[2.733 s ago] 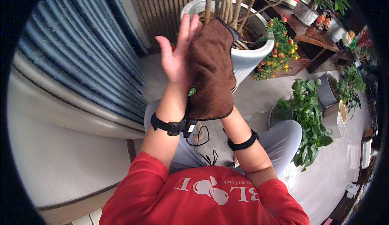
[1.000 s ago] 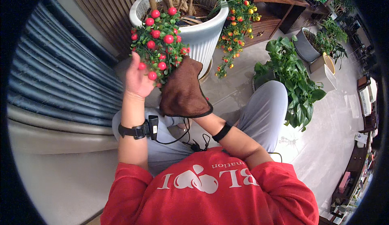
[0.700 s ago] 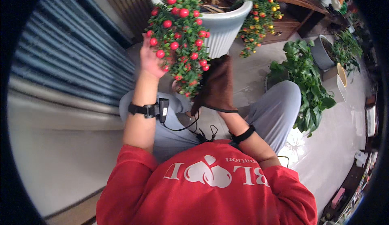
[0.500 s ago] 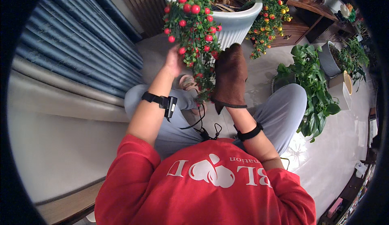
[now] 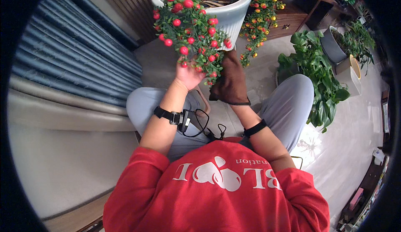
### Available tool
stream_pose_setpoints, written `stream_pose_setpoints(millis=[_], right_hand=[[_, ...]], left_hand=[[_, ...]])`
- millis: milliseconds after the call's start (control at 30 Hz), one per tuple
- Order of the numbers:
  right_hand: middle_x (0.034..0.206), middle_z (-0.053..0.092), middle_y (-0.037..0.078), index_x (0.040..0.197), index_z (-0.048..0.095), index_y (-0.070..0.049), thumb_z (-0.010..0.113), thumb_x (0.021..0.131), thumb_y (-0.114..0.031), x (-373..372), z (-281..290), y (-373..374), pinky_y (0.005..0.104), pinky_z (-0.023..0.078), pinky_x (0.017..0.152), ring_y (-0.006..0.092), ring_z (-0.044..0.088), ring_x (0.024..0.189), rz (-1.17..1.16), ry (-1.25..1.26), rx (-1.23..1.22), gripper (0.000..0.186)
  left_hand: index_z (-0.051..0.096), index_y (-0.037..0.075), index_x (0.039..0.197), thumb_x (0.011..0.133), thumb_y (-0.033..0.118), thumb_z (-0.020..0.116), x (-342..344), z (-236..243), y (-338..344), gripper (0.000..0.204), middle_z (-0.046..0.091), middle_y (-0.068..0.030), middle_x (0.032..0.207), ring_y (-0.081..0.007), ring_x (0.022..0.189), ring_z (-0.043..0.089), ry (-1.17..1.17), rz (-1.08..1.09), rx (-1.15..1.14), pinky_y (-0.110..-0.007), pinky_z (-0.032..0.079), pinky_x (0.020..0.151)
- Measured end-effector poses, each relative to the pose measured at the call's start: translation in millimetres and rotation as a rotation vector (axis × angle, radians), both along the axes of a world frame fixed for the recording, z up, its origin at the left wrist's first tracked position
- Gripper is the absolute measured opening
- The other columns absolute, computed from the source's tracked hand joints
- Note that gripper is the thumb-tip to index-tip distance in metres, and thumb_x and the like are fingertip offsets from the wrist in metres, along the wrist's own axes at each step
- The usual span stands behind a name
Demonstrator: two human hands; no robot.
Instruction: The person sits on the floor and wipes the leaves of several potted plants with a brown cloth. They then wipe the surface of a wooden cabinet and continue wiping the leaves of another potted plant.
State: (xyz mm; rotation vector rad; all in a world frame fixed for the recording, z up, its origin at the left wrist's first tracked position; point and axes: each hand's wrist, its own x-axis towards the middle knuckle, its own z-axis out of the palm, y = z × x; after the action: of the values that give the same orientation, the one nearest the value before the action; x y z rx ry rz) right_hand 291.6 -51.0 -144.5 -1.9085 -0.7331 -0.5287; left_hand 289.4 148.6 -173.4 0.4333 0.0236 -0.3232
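Our left hand [image 5: 189, 75] is cupped, fingers loosely spread, under the red-berried sprig [image 5: 190, 27], which hangs at twelve o'clock from it, in front of the white ribbed pot [image 5: 234, 17]. Our right hand [image 5: 232, 91] is hidden inside the brown cloth [image 5: 229, 79], so we cannot tell how far it is closed; the cloth sits at three o'clock of the sprig, touching its lower leaves. To wipe well, we judge it best to support the sprig from below and stroke lightly, sparing the berries.
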Motion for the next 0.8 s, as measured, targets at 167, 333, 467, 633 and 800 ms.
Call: stream_pose_setpoints(millis=[167,333,467,633,800], right_hand=[[0.087,0.064,0.012,0.096,0.061,-0.004,0.065,0.079,-0.007,25.4,-63.4,-24.5,0.0384,0.048,0.08,0.0275,0.064,0.088,-0.052,0.603,0.31,0.017],[0.083,0.065,0.01,0.104,0.062,-0.008,0.057,0.081,-0.009,14.3,-40.5,-40.2,0.0364,0.046,0.078,0.0296,0.06,0.084,-0.441,0.063,-0.378,0.024],[0.103,0.059,0.022,0.101,0.06,-0.003,0.059,0.077,-0.015,-17.9,-16.7,2.9,0.0469,0.043,0.081,0.0383,0.057,0.091,-0.476,-0.153,-0.183,0.027],[0.079,0.059,0.018,0.088,0.06,-0.003,0.065,0.077,-0.019,-21.1,-14.4,4.9,0.0461,0.046,0.071,0.0399,0.059,0.082,-0.197,-0.066,0.116,0.02],[0.081,0.061,0.016,0.089,0.057,-0.002,0.068,0.075,-0.012,-13.4,-25.6,-3.0,0.0413,0.048,0.073,0.0335,0.062,0.082,-0.066,0.175,0.27,0.02]], left_hand=[[0.05,0.012,0.142,0.093,0.061,0.047,1.3,-7.5,-6.9,0.069,0.054,-0.0113,0.142,-0.0305,0.13,0.051,-0.077,-0.045,0.053,-0.054,0.041,0.107],[0.056,0.014,0.136,0.095,0.056,0.048,-3.0,-33.6,-42.7,0.059,0.059,-0.0025,0.136,-0.0212,0.122,0.056,0.154,0.104,0.743,-0.042,0.043,0.104],[0.062,0.013,0.126,0.093,0.058,0.051,-14.3,-34.0,-68.9,0.057,0.066,-0.004,0.123,-0.02,0.114,0.06,0.207,-0.028,0.477,-0.041,0.046,0.101],[0.065,0.012,0.12,0.091,0.055,0.055,-26.3,-16.3,-78.7,0.054,0.068,-0.0032,0.116,-0.0196,0.109,0.062,0.087,-0.02,0.268,-0.04,0.049,0.099],[0.063,0.013,0.123,0.094,0.053,0.051,-23.2,-15.2,-75.5,0.051,0.068,-0.0017,0.116,-0.0186,0.109,0.062,0.049,0.03,0.382,-0.04,0.05,0.095]])
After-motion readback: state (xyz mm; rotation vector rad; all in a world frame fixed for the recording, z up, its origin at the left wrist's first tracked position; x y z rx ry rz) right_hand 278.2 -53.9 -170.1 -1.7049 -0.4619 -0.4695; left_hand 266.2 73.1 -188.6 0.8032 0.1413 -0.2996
